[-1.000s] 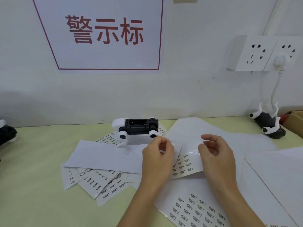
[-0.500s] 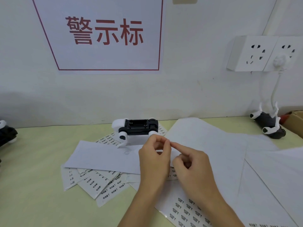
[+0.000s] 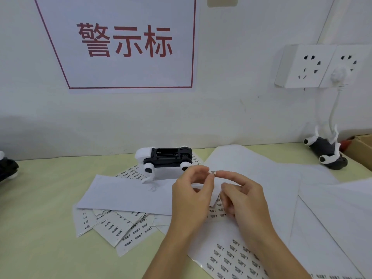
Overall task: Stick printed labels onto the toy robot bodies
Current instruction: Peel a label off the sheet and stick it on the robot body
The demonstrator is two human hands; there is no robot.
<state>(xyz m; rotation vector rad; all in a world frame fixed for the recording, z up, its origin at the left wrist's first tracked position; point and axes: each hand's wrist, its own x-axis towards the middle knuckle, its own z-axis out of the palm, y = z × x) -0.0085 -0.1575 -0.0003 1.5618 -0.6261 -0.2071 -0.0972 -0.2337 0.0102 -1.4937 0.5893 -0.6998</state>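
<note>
A small printed label [image 3: 213,172] is sitting between the two hands, just in front of the toy robot body [image 3: 164,161], which is lying on its back at the far middle of the table [image 3: 40,228] with its black underside facing up. The right hand [image 3: 244,195] is reaching its forefinger out so that the label is touching the fingertip, while its other fingers are curling loosely; whether a thumb is pinching the label cannot be told. The left hand [image 3: 190,195] is curling its fingers beside the label, and its fingertips are covering part of the body's near right wheel; it seems to be holding the raised edge of a label sheet [image 3: 231,256], though its palm side is hidden. The print on the label is too small to read. More sheets [image 3: 112,228] are lying fanned under a plain sheet. A second robot [image 3: 326,154] is lying near the wall socket [image 3: 314,66], and another [image 3: 7,168] is being cut off at the left edge
</note>
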